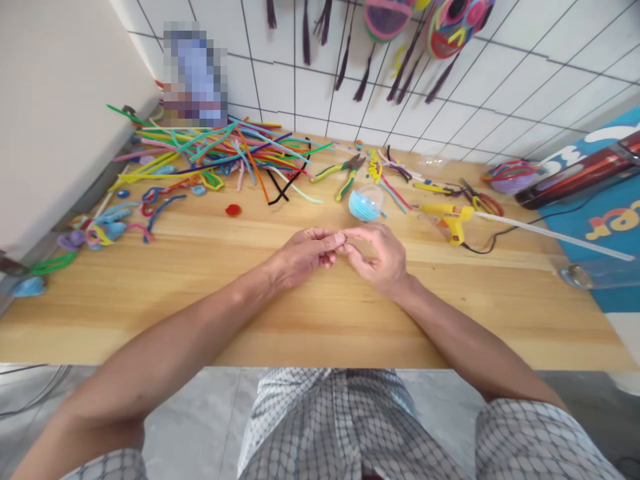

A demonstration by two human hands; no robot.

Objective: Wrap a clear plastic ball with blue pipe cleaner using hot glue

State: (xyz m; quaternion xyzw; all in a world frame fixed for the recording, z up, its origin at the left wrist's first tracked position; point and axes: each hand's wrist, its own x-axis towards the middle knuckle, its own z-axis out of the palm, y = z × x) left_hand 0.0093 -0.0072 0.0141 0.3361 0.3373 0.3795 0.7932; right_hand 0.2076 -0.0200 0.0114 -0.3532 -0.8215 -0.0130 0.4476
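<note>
My left hand (pixel 305 255) and my right hand (pixel 377 255) rest together on the middle of the wooden table (pixel 200 313), fingertips meeting in a pinch. Whatever sits between the fingertips is too small to make out. Just beyond my right hand stands a clear plastic ball with light blue filling (pixel 365 203). A yellow glue gun (pixel 450 218) lies to the right of it, and green-handled pliers (pixel 347 172) lie behind it.
A heap of coloured pipe cleaners (pixel 220 155) covers the back left. Bent pipe-cleaner shapes (pixel 103 230) lie at the left edge, a small red piece (pixel 233 210) nearer the middle. Scissors (pixel 477 197), a purple bowl (pixel 510 177) and a long clear rod (pixel 560 237) sit at right.
</note>
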